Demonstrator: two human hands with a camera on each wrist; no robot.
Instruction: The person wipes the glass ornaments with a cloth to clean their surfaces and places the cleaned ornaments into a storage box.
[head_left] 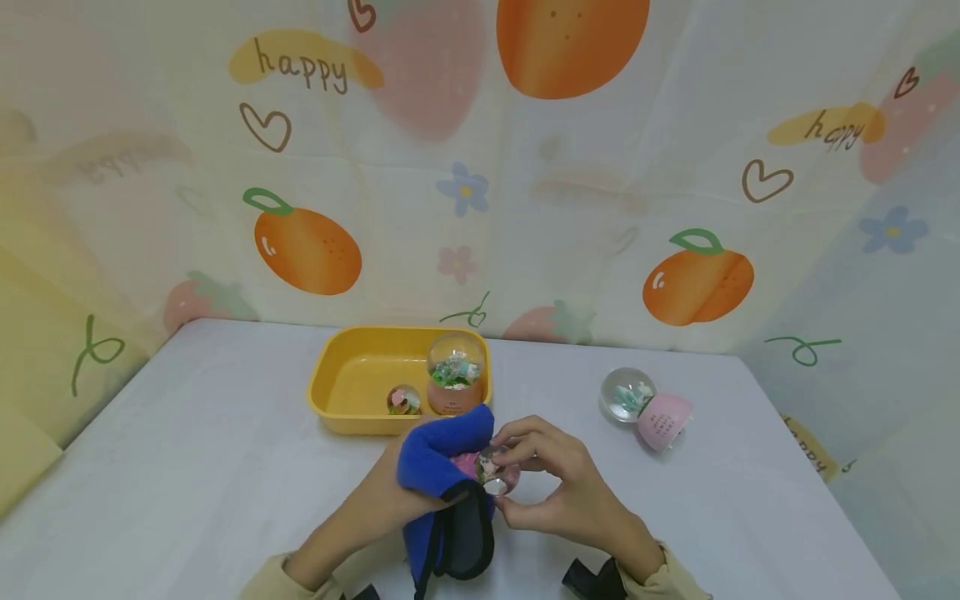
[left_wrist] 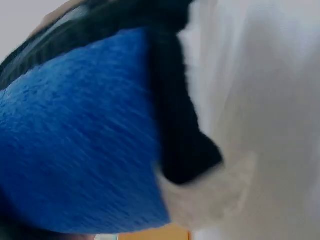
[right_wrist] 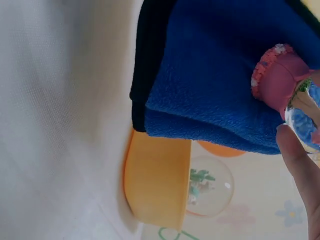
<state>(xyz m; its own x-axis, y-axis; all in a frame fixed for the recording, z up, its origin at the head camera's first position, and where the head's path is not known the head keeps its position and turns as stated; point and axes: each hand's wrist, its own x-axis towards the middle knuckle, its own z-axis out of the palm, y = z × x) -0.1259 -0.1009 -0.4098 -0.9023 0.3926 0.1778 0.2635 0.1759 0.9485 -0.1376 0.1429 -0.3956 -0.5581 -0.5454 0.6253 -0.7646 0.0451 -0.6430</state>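
My left hand grips a blue plush cloth with black edging, which is folded about a small snow globe. The fingers of my right hand pinch the globe's clear ball from the right side. In the right wrist view, the globe's pink base, ringed with small flowers, lies against the cloth, and a finger touches the ball. Blue cloth fills much of the left wrist view and hides the left fingers there.
Behind my hands stands a yellow tray. It holds a larger snow globe and a small glass ball. To the right, another snow globe with a pink base lies on its side on the white table. A fruit-printed curtain hangs behind.
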